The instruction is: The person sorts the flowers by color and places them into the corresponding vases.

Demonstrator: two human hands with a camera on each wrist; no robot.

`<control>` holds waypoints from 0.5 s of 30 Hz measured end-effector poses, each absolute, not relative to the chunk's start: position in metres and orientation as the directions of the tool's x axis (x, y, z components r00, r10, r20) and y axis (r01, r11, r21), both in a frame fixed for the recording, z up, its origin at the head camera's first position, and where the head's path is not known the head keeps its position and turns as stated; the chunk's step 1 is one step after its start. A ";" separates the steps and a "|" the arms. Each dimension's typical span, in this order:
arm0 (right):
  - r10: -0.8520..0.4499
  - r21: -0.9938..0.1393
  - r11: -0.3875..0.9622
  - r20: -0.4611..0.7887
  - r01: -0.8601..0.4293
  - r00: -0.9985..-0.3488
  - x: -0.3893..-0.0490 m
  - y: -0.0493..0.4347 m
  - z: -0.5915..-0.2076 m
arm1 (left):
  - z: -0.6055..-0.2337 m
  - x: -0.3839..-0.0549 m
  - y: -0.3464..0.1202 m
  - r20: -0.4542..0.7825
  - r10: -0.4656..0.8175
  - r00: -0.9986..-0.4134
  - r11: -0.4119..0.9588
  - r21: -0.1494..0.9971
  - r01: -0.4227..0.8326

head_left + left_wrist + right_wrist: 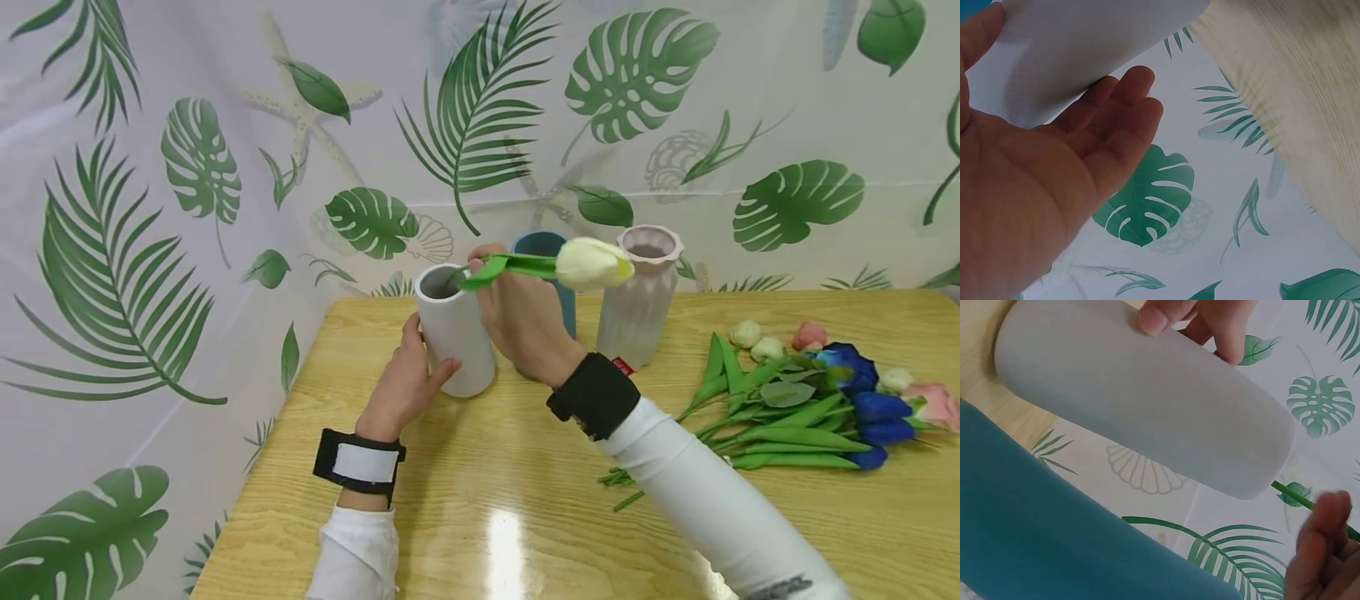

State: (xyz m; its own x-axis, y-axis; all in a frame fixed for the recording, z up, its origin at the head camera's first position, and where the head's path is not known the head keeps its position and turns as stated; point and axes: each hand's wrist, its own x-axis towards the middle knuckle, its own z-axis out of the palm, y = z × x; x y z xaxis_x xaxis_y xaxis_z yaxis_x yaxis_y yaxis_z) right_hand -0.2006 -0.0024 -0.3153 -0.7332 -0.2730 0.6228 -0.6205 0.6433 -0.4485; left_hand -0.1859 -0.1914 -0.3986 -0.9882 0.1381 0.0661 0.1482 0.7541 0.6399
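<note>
A white cylindrical vase [459, 346] stands tilted slightly on the table, held by my left hand [405, 379] with the thumb in front and fingers round its left side. In the left wrist view, the fingers [1138, 106] curve along the vase wall [1085, 44]. My right hand [521, 312] pinches the green stem of a white tulip [592, 265] just above the vase mouth. The tulip lies nearly level, its bloom pointing right, and the stem's lower end reaches the opening. From the right wrist, the stem [1291, 495] shows between the vase rim and the right fingers [1322, 531].
Behind the right hand stands a blue vase [542, 244], partly hidden. A pinkish ribbed vase [637, 308] with a wavy rim is right of it. Several artificial flowers [795, 408] lie in a bunch on the right of the wooden table [465, 483]. A leaf-printed cloth [300, 192] hangs behind.
</note>
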 end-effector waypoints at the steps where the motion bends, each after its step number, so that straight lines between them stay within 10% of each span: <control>1: -0.277 -0.439 0.665 0.606 -0.604 -0.746 -0.202 -0.005 -0.313 | -0.398 -0.186 -0.192 0.066 0.142 -0.988 0.754 0.639 0.151; 15: -0.369 -0.368 0.837 0.164 -0.404 -0.915 -0.214 -0.019 -0.322 | -0.399 -0.187 -0.193 0.071 0.168 -0.983 0.769 0.615 0.175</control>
State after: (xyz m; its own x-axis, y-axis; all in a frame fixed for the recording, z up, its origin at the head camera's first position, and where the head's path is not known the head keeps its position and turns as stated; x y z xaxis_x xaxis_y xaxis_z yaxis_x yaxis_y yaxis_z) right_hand -0.2138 -0.0194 -0.3220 -0.9148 -0.3692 0.1636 -0.4038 0.8374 -0.3683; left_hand -0.1868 -0.1935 -0.3988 -0.9833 0.1675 0.0712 0.1755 0.7685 0.6153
